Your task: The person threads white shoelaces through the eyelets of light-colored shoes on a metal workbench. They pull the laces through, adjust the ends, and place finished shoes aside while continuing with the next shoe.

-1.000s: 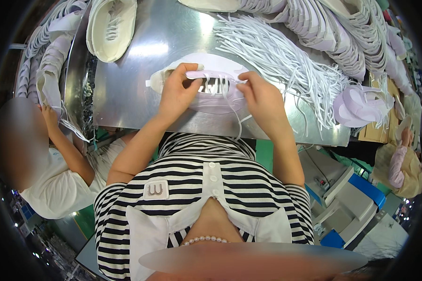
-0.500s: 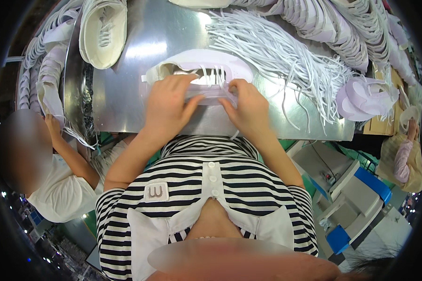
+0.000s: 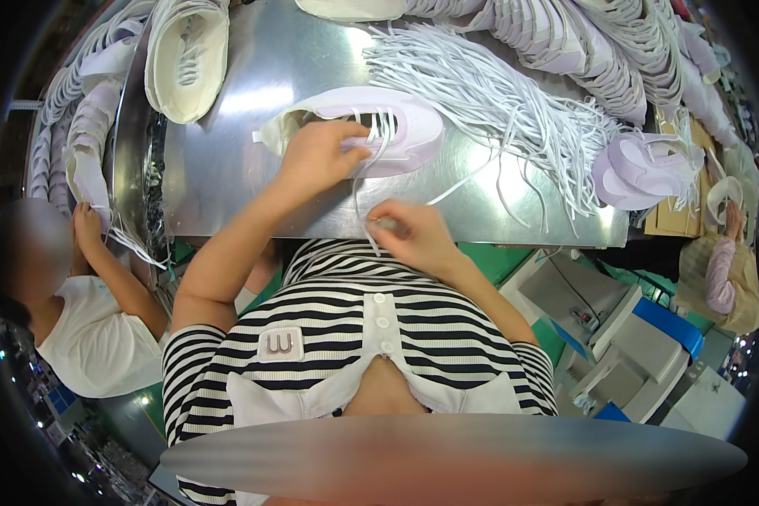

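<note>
A pale lilac-white shoe upper [image 3: 417, 135] lies on its side on the metal table, its toe pointing right. White shoelace [image 3: 384, 126] crosses its opening in several rows. My left hand [image 3: 320, 156] is closed on the upper beside the lacing, thumb and fingers at the opening's edge. From there a loose length of lace hangs toward the table's front edge. At that edge my right hand [image 3: 413, 236], fingers curled in a pinch, has hold of this lace near its end. Another lace strand runs from behind the right hand toward the upper right.
A big bundle of white shoelaces [image 3: 489, 93] spreads over the table's right half. Stacked uppers [image 3: 557, 38] line the back; more lilac uppers [image 3: 641, 173] sit at the right corner. A cream upper [image 3: 185, 63] stands back left. Co-workers sit at left [image 3: 101, 329] and right [image 3: 713, 270].
My right hand has left the upper and come down toward me, drawing lace out. My left hand has shifted slightly right along the opening. The upper has turned a little, showing more of its side.
</note>
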